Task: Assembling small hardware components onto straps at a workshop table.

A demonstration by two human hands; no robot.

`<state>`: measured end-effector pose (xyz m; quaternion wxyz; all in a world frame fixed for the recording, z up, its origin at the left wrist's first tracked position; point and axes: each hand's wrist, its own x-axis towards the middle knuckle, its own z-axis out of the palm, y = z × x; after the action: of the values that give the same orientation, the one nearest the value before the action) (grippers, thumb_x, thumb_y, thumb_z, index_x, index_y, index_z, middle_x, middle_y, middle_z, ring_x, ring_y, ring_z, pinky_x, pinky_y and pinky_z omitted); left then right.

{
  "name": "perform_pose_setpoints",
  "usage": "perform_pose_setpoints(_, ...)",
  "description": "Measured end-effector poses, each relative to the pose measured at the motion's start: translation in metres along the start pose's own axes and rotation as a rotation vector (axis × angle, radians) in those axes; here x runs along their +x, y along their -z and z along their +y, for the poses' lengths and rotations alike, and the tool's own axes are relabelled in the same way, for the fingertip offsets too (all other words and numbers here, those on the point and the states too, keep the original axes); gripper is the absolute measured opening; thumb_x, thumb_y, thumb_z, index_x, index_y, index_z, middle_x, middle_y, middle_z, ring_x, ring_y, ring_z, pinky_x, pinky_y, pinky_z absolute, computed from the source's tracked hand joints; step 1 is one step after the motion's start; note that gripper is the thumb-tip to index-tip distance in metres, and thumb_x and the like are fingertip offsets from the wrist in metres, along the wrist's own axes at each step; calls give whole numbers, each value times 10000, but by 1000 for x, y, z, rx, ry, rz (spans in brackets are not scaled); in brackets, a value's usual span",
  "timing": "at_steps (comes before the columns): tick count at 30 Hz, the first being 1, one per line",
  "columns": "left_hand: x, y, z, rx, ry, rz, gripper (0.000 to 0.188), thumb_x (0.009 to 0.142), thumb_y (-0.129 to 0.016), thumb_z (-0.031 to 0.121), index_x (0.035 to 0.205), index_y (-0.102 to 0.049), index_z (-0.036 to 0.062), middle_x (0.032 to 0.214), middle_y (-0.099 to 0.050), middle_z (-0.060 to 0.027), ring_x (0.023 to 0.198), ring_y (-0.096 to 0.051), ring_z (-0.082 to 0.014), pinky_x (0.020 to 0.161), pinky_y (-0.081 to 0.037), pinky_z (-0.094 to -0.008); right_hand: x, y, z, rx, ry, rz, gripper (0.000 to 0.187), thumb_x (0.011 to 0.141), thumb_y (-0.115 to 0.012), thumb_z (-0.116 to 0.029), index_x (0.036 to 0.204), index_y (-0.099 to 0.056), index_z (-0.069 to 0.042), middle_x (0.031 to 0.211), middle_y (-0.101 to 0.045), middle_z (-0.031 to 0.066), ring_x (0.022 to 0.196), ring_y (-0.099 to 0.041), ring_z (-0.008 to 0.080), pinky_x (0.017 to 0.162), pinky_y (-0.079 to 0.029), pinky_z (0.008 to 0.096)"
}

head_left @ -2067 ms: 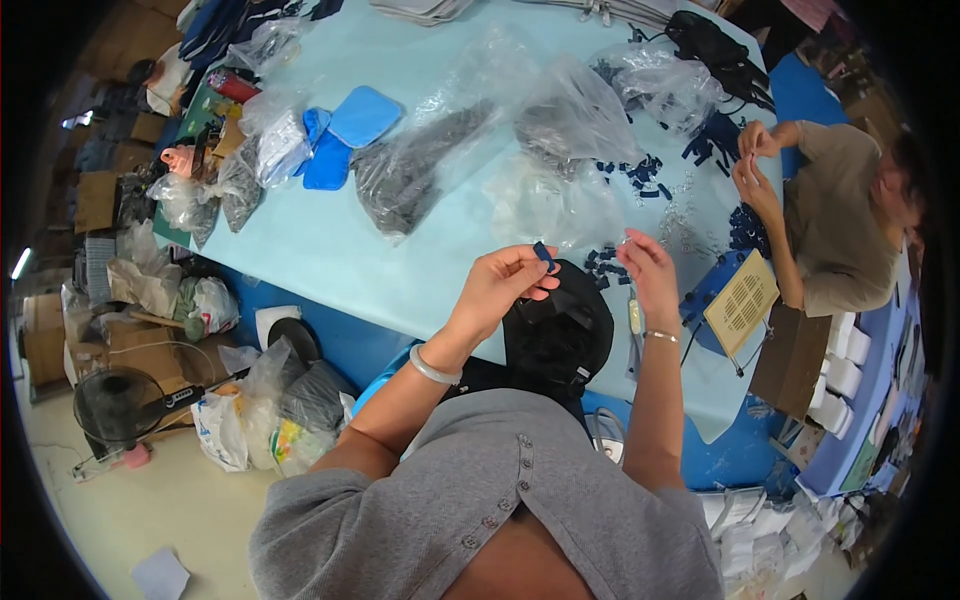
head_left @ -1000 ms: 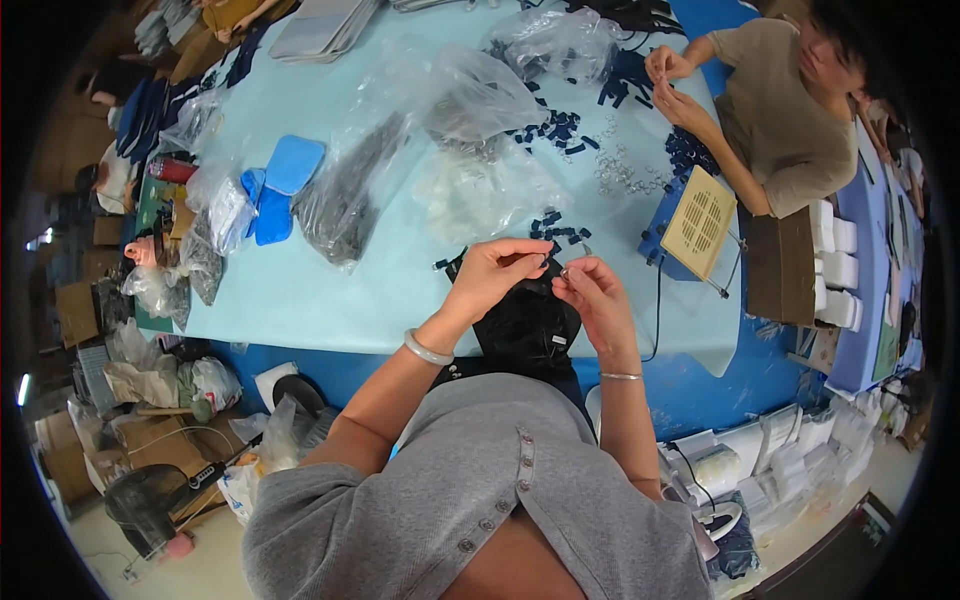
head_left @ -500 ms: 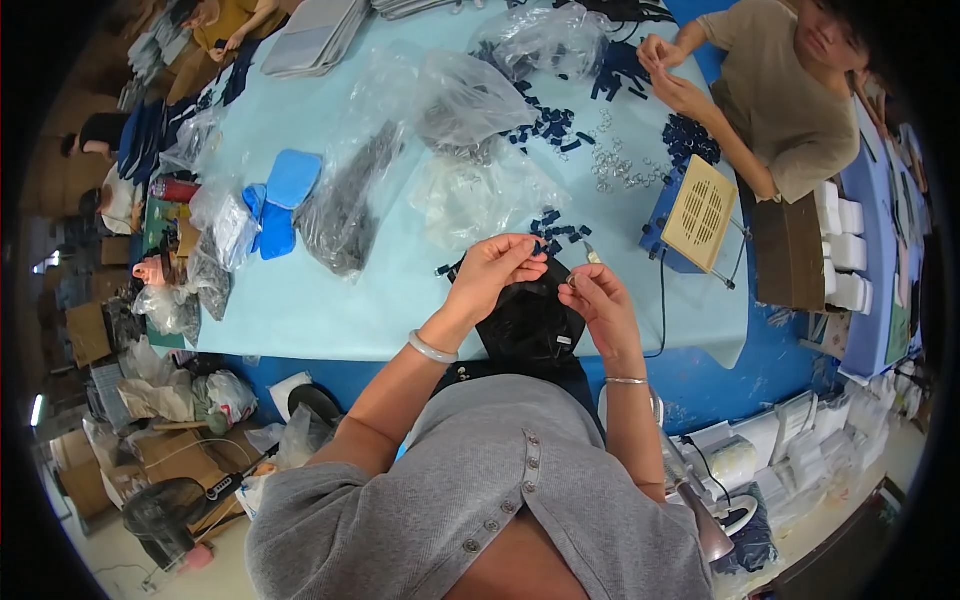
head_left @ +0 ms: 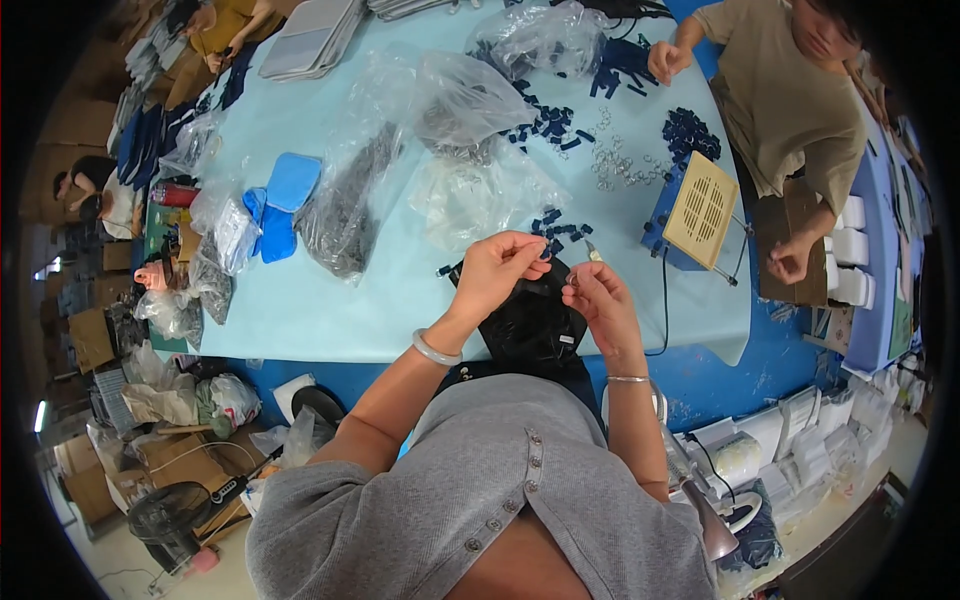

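Observation:
In front of my lap, my left hand (head_left: 497, 272) is closed in a pinch, with a small navy strap piece at its fingertips. Just to its right, my right hand (head_left: 603, 303) pinches a tiny ring-like metal piece, mostly hidden by the fingers. The fingertips of both hands are close together but apart. Beyond them on the table lie loose navy strap pieces (head_left: 553, 226) and a small cutter with a pale handle (head_left: 594, 253). Black material (head_left: 528, 325) rests below the hands at the table's near edge.
On the light blue table (head_left: 290, 320) are clear plastic bags (head_left: 455, 95), blue pads (head_left: 293, 180), scattered metal rings (head_left: 612, 165) and navy piles (head_left: 690, 135). A blue box with a beige grille (head_left: 702, 212) stands at the right. A co-worker (head_left: 785, 100) sits beyond it.
My hands have barely shifted and keep their pinches. The co-worker at the right has drawn their hands apart, one now lowered over the cardboard box beside the table.

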<state>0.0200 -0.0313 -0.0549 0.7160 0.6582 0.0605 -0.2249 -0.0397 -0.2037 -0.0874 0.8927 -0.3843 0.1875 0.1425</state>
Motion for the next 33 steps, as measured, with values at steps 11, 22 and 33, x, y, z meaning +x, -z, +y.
perform_pose_setpoints(11, 2, 118, -53, 708, -130, 291, 134, 826, -616, 131, 924, -649, 45, 846, -627, -69, 675, -609, -148, 616, -505, -225, -3, 4, 3, -52, 8, 28, 103, 866, -578, -110, 937, -574, -35, 854, -587, 33, 720, -561, 99, 670, -474, 226)
perform_pose_setpoints(22, 137, 23, -16, 1136, -471, 36, 107, 787, -600, 175, 810, -632, 76, 815, -635, -119, 728, -611, -297, 636, -484, -393, -20, 24, 8, -13, 43, 154, 93, 867, -569, -101, 931, -565, -34, 847, -585, 40, 701, -562, 98, 647, -471, 218)
perform_pose_setpoints(33, 261, -21, -77, 1127, -423, 139, 192, 730, -671, 147, 884, -594, 64, 922, -563, -118, 809, -589, -312, 698, -478, -400, -36, 39, 19, 113, 22, 260, 110, 863, -579, -98, 937, -561, -20, 850, -584, 54, 702, -566, 106, 651, -480, 226)
